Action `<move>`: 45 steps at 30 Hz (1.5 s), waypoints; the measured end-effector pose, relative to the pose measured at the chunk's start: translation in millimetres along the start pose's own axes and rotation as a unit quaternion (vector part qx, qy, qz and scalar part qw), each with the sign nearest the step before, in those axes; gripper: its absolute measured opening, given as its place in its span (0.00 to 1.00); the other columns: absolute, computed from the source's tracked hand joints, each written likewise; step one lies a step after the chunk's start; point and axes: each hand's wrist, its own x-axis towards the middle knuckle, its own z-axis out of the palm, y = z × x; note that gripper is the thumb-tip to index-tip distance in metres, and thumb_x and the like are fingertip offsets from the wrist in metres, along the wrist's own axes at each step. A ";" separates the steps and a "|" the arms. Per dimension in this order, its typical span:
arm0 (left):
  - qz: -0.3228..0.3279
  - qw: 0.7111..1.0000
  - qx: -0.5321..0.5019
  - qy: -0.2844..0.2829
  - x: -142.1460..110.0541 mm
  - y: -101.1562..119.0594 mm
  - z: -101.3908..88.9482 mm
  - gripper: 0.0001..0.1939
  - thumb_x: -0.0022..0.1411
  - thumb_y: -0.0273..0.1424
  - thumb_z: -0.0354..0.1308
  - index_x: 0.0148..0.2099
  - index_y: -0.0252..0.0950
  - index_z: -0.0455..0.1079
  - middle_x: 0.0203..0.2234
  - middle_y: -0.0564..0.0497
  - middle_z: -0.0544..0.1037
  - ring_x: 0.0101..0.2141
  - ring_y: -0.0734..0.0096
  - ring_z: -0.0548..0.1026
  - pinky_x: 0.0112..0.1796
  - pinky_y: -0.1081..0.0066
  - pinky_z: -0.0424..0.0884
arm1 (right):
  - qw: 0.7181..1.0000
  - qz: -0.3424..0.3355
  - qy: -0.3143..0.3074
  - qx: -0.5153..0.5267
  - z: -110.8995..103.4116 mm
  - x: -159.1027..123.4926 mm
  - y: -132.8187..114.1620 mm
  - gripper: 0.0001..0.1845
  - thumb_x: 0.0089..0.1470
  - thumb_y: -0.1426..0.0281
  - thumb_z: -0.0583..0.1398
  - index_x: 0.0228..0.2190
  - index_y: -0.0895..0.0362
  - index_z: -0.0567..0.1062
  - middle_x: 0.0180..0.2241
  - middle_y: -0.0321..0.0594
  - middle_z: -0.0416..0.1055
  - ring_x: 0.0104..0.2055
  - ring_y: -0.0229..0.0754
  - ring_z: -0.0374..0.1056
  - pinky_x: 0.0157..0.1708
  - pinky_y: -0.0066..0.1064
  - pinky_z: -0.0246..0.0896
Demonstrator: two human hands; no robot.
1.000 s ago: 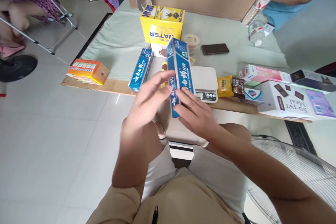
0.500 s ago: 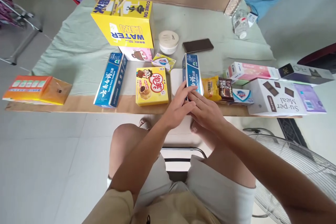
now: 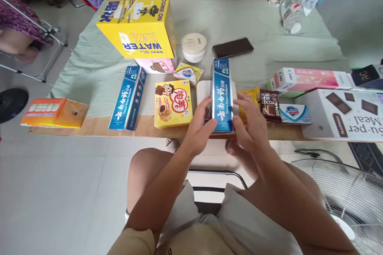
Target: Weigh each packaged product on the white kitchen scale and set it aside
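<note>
A blue toothpaste box (image 3: 222,95) lies lengthwise on a white, round-cornered object (image 3: 204,87) at the table's front edge. My left hand (image 3: 200,127) is against the box's left side, with the thumb at its lower corner. On the opposite side, my right hand (image 3: 253,123) has its thumb and forefinger at the box's edge, so the box sits between both hands. Left of them is a yellow puff snack box (image 3: 172,103). A yellow packet (image 3: 251,101) is partly hidden behind my right fingers.
Along the front edge are another toothpaste box (image 3: 125,97), an orange pack (image 3: 54,112), a brown cocoa packet (image 3: 270,105) and a white box (image 3: 344,113). Farther back are a yellow WATER carton (image 3: 143,40), a tub (image 3: 194,48), a phone (image 3: 233,48) and a bottle (image 3: 292,12).
My hands have moved apart from over the near end of the toothpaste box to its two sides, uncovering its front. The camera view has shifted slightly.
</note>
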 end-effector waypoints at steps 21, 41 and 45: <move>-0.133 0.931 0.338 0.016 4.8 44.7 36.1 0.47 0.60 0.43 0.66 0.75 0.39 0.52 0.75 0.36 0.60 0.75 0.37 0.56 0.72 0.39 0.59 | 0.972 0.062 -0.031 0.226 5.3 -17.9 -0.8 0.25 0.72 0.61 0.48 0.64 0.51 0.70 0.64 0.46 0.75 0.67 0.51 0.72 0.72 0.53 0.63; -0.022 0.973 0.227 0.046 146.0 88.3 71.7 0.39 0.49 0.32 0.67 0.62 0.48 0.57 0.48 0.49 0.82 0.43 0.59 0.84 0.40 0.62 0.81 | 0.909 0.124 0.208 0.340 -54.4 17.2 10.5 0.23 0.73 0.64 0.40 0.54 0.53 0.71 0.54 0.50 0.79 0.61 0.46 0.77 0.61 0.44 0.76; -0.010 0.945 0.299 -0.133 229.2 83.3 113.8 0.37 0.54 0.24 0.61 0.66 0.41 0.60 0.48 0.50 0.81 0.49 0.56 0.83 0.52 0.54 0.78 | 0.900 0.126 0.247 0.336 -66.0 20.0 20.1 0.22 0.72 0.66 0.40 0.52 0.53 0.70 0.52 0.50 0.79 0.60 0.48 0.77 0.60 0.47 0.76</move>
